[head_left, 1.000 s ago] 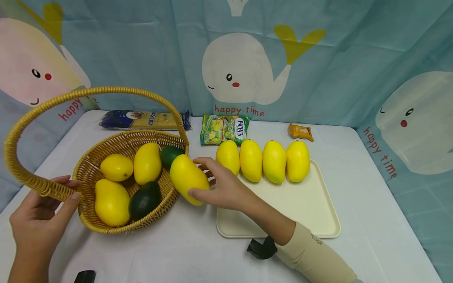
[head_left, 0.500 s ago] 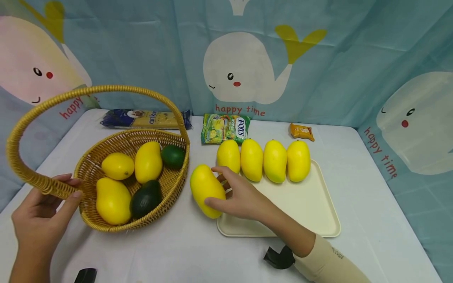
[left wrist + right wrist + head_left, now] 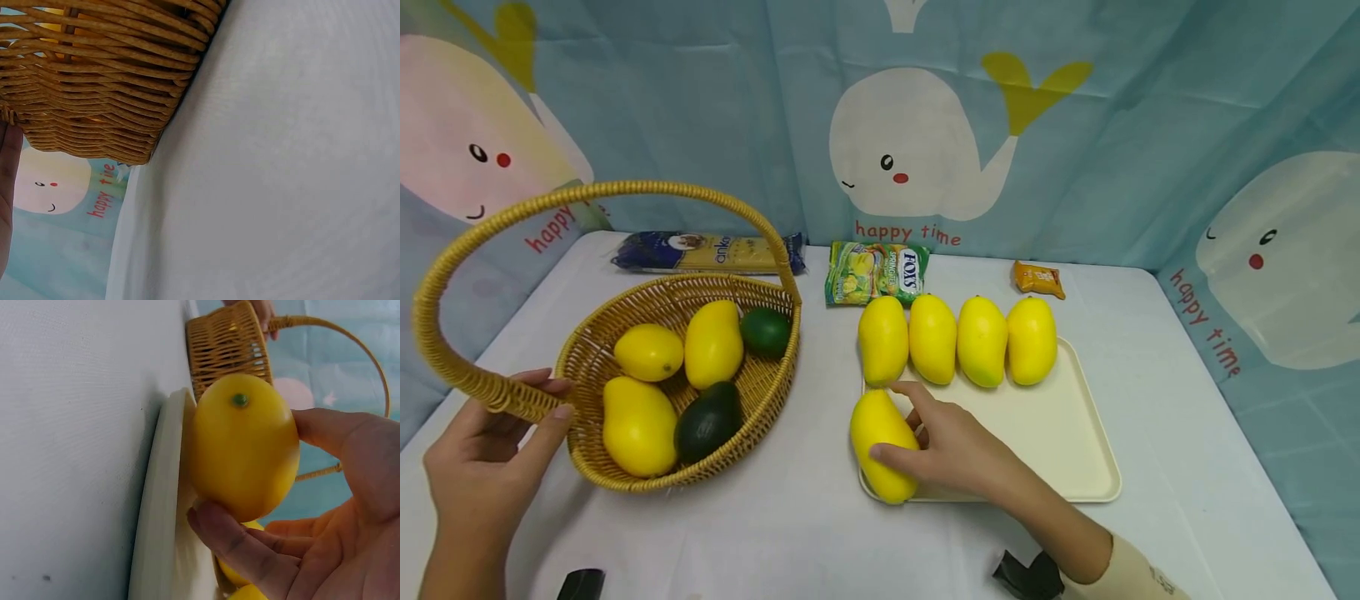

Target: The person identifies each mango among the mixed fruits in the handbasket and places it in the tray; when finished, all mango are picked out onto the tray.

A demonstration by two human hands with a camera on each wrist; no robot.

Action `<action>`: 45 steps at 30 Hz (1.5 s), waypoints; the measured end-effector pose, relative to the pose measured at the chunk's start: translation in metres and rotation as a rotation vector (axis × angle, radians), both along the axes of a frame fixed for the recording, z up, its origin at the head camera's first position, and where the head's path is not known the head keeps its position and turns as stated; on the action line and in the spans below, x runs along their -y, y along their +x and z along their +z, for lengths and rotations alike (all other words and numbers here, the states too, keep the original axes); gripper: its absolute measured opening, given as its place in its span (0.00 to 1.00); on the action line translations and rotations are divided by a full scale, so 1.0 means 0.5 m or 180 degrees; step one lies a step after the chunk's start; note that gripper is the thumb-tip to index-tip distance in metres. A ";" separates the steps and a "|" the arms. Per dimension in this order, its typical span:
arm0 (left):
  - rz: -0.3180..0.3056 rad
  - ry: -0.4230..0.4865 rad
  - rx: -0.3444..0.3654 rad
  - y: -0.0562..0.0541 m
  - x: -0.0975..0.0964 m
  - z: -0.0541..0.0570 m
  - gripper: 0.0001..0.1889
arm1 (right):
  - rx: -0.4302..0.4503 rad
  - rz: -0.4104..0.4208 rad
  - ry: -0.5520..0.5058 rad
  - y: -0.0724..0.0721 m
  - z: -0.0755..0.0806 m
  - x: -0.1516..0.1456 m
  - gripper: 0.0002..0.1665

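My right hand (image 3: 958, 437) grips a yellow mango (image 3: 882, 446) between thumb and fingers, over the left front corner of the cream tray (image 3: 1037, 450). In the right wrist view the mango (image 3: 244, 450) shows its green stem end, close over the tray's rim (image 3: 159, 506). Along the tray's back stand several more mangoes (image 3: 982, 342) in a row. On the left, my left hand (image 3: 490, 458) pinches the handle base of the wicker basket (image 3: 767, 408). Inside the basket lie a lemon (image 3: 650, 352), two mangoes (image 3: 640, 427) and two dark green avocados (image 3: 709, 422).
Behind the basket lies a blue pasta packet (image 3: 700, 252). A green Fox's candy bag (image 3: 877, 273) and a small orange wrapped snack (image 3: 1039, 279) lie along the back of the white table (image 3: 760, 533). A whale-print curtain (image 3: 700, 108) hangs behind.
My right hand has carried the mango from the basket's right rim, rightward and toward me, to the tray's left front corner. The left hand keeps its hold on the basket.
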State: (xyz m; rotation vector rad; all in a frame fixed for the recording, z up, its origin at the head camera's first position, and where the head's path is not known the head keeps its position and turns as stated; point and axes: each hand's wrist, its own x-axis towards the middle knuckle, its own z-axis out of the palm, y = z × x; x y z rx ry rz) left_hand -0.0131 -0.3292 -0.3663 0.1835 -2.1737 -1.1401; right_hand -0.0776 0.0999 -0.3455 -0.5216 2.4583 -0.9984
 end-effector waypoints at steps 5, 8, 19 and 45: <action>0.0018 -0.0001 0.0004 0.002 -0.001 0.000 0.23 | -0.0102 0.0021 0.0194 0.002 -0.001 0.000 0.47; 0.0016 -0.0004 0.0012 0.003 -0.002 0.001 0.23 | -0.0143 0.0011 0.0278 0.002 -0.003 0.000 0.44; -0.0054 -0.0013 -0.0063 0.001 -0.002 0.003 0.23 | -0.0159 -0.0105 0.0223 -0.011 -0.015 0.003 0.50; -0.0089 -0.0016 -0.0109 0.001 0.000 0.005 0.24 | -0.0169 -0.0142 0.0319 -0.023 -0.007 -0.005 0.54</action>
